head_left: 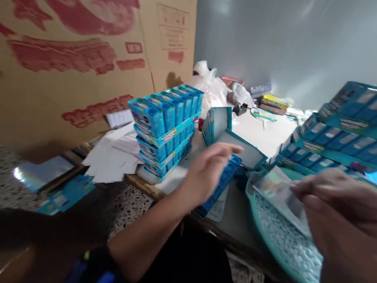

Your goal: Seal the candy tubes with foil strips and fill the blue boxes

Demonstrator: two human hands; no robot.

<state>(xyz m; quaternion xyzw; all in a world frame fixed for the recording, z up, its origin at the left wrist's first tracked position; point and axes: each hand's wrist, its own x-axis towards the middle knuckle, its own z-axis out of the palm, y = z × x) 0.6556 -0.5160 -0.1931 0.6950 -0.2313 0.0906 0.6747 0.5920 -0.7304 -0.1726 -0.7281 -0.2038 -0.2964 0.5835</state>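
My left hand [209, 169], blurred by motion, is over a blue compartment tray [221, 186] near the table's front edge; its fingers stretch to the right and nothing shows in them. Close to the camera at the right, my right hand [347, 209] pinches a clear plastic piece [279, 193], which hangs over a turquoise basin [257, 220]. Small pale pieces fill the basin. Behind my left hand stand open blue cartons [218, 122] with a white inside.
Stacked blue trays [164, 132] stand left of my left hand, beside white papers [115, 151]. More blue packs [343, 127] rise behind the basin. A large cardboard box [94, 40] walls off the left. Plastic bags [209, 82] lie at the back.
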